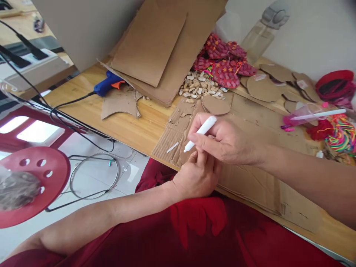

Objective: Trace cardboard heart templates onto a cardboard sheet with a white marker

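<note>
My right hand (222, 139) is closed round a white pen-like stick (200, 133), a marker by its shape, with its narrow end slanting down to the left. My left hand (198, 174) lies just below, its fingers curled together and touching my right fingers; whatever they pinch is hidden. Under both hands is a rounded cardboard piece (184, 152), partly covered by them. A small white strip (172, 147) lies left of it on the corrugated cardboard sheet (250, 181). Another cardboard disc (217, 104) rests just beyond my right hand.
A blue glue gun (107, 83) lies at the left beside large cardboard sheets (150, 44). Peanut shells (200, 87) are heaped behind my hands, near pink decorated pieces (225, 66). Rightward are cardboard ovals (263, 88), colourful cords (343, 135) and a clear bottle (260, 35).
</note>
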`<state>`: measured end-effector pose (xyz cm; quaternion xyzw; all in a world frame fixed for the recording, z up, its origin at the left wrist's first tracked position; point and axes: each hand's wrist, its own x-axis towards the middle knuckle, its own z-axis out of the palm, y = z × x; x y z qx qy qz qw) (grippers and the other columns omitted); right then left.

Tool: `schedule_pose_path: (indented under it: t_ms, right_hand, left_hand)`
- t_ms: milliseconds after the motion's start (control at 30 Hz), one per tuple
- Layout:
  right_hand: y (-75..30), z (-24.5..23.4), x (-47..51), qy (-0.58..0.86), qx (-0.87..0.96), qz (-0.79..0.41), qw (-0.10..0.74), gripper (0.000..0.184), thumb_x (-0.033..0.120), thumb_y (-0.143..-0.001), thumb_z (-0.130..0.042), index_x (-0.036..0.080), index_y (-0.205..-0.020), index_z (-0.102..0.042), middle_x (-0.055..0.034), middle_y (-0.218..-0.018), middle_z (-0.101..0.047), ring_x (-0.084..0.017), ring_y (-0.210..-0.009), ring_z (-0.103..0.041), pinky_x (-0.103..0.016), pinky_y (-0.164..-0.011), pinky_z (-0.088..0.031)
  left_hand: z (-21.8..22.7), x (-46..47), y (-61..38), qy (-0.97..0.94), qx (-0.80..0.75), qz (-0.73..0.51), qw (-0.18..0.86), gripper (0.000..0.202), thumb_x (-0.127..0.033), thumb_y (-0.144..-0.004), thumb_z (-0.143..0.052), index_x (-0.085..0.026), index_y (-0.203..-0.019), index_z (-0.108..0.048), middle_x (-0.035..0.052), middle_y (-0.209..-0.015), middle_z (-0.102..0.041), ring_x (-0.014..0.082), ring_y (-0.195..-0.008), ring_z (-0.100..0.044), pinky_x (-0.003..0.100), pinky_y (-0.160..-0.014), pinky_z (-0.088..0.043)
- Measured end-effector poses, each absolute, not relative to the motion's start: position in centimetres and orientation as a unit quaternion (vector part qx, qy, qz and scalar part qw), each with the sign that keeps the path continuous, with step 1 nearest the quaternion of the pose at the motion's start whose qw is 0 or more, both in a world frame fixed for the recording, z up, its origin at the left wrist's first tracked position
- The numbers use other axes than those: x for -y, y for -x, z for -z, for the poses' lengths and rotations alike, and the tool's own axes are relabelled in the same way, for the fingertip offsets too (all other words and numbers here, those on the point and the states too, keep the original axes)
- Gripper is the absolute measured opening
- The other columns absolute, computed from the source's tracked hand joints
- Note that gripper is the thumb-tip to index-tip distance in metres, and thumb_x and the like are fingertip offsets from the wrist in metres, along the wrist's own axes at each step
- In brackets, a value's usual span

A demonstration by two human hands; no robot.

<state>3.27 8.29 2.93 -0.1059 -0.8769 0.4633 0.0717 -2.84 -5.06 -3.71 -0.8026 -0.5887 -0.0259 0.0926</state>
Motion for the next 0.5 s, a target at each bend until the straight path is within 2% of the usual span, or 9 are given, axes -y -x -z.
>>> schedule_pose_path:
  t_ms: [133, 300, 400, 500]
  right_hand:
    - [-2.6, -2.4, -7.3, 0.046, 0.890, -0.452, 0.035, 0.015, 0.030, -0.096, -0.062, 0.019, -0.087, -0.061, 0.0020, -0.075, -0.062, -0.011, -0.068, -0.057, -0.026, -0.064, -0.043]
    - [-2.2, -2.3, -6.9, -0.011, 0.913, -0.407, 0.023, 0.013, 0.023, -0.095, -0.061, 0.019, -0.083, -0.056, 0.0017, -0.077, -0.063, -0.012, -0.072, -0.056, -0.026, -0.068, -0.041]
    - [-1.8, -2.3, -6.7, -0.030, 0.930, -0.366, 0.014, 0.015, 0.022, -0.094, -0.059, 0.020, -0.081, -0.052, 0.0008, -0.078, -0.060, -0.014, -0.075, -0.054, -0.027, -0.070, -0.039]
    - [-1.3, -2.1, -6.6, -0.042, 0.940, -0.339, 0.006, 0.016, 0.023, -0.095, -0.057, 0.021, -0.081, -0.049, 0.0003, -0.077, -0.057, -0.014, -0.073, -0.052, -0.028, -0.069, -0.038]
  left_hand:
    - [3.5, 5.1, 2.4, 0.806, 0.587, 0.012, 0.073, 0.050, -0.010, -0.099, -0.036, -0.009, -0.144, -0.058, 0.0202, -0.128, -0.071, 0.0357, -0.113, -0.070, 0.047, -0.088, -0.061]
    - [4.0, 5.1, 1.7, 0.797, 0.599, 0.036, 0.066, 0.052, -0.005, -0.094, -0.038, -0.006, -0.140, -0.062, 0.0207, -0.143, -0.061, 0.0440, -0.133, -0.057, 0.056, -0.098, -0.058]
    - [4.1, 5.1, 1.3, 0.782, 0.620, 0.045, 0.035, 0.053, -0.005, -0.093, -0.039, -0.012, -0.139, -0.064, 0.0181, -0.145, -0.061, 0.0476, -0.137, -0.051, 0.064, -0.101, -0.055]
    - [3.6, 5.1, 1.3, 0.785, 0.619, 0.031, 0.026, 0.052, -0.007, -0.093, -0.040, -0.019, -0.136, -0.067, 0.0137, -0.144, -0.062, 0.0469, -0.134, -0.054, 0.066, -0.101, -0.053]
